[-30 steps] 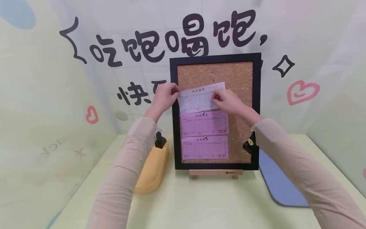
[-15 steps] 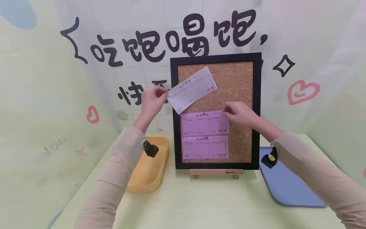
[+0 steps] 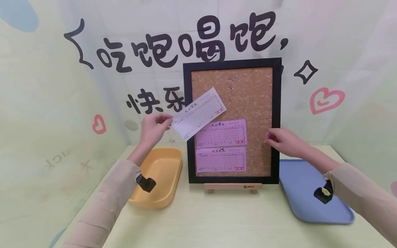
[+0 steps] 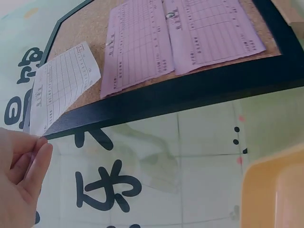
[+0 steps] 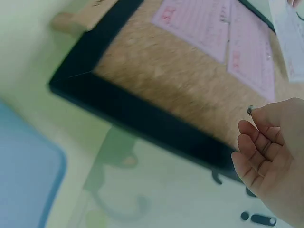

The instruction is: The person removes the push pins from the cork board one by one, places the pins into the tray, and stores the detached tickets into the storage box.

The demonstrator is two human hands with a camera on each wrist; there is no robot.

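Note:
My left hand [image 3: 155, 129] pinches the left end of a white printed slip [image 3: 198, 113], which tilts up to the right, in front of the cork board [image 3: 254, 93] and its black frame. Two pink slips are pinned on the board, an upper pink slip [image 3: 229, 133] partly covered by the white one and a lower pink slip [image 3: 220, 160]. Each has a small silver pin at its top edge. My right hand [image 3: 286, 142] is at the board's right edge, and in the right wrist view it pinches a small silver pushpin [image 5: 250, 110] between thumb and finger.
The board leans on a small wooden easel [image 3: 232, 186]. A yellow tray [image 3: 178, 179] stands to its left and a blue tray [image 3: 305, 193] to its right. Behind it hangs a wall cloth [image 3: 149, 20] with black lettering.
The white slip has come away from the top of the board, moving left and down with my left hand. My right hand has moved off it, right and down.

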